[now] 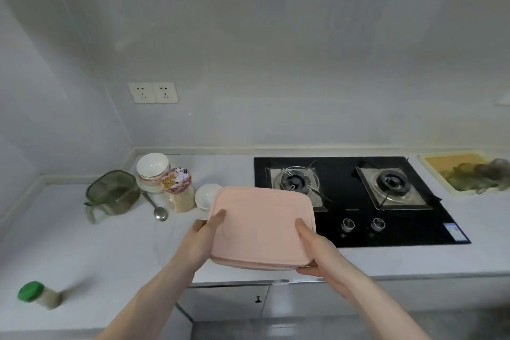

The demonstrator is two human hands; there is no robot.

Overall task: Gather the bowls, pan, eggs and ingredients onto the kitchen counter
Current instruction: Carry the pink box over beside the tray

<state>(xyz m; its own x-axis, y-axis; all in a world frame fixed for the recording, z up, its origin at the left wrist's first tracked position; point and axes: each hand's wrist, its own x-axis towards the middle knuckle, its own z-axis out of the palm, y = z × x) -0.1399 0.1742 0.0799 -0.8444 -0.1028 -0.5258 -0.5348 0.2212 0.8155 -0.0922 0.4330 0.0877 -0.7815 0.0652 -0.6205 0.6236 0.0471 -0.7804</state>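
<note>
- Currently both hands hold a pink lidded container (pixel 262 226) over the front edge of the white counter (pixel 116 251), lid side up, tilted slightly toward the camera.
- Left hand (pixel 202 237): grips the container's left edge. Thumb lies flat on the lid; the other fingers wrap under and are out of sight.
- Right hand (pixel 317 251): grips the near right corner. Thumb is on the lid, fingers curl beneath the base.
- Contents can't be told, since the lid is opaque.
- Just beyond the left thumb: a small white bowl (pixel 207 196), partly hidden by the container's far left corner.
- Further out from the left fingers: a clear jar with a patterned lid (pixel 178 188), holding something pale and grainy.
- Behind the jar: stacked white bowls (pixel 153 171), the top one tipped.
- Left of the jar: a metal spoon (pixel 158 208) lying on the counter, bowl end toward the camera.
- Left of the spoon: a green see-through strainer basket (pixel 113 194) with a handle at the near side.
- Well to the left of the left wrist, near the counter's front edge: a green-capped shaker bottle (pixel 38 294), blurred; probably a seasoning.
- Beyond the right fingers: a black two-burner gas hob (pixel 414 229); the container's right edge overlaps its left side.
- Far right of the right hand: a tray with leafy greens (pixel 469 176), soft focus.
</note>
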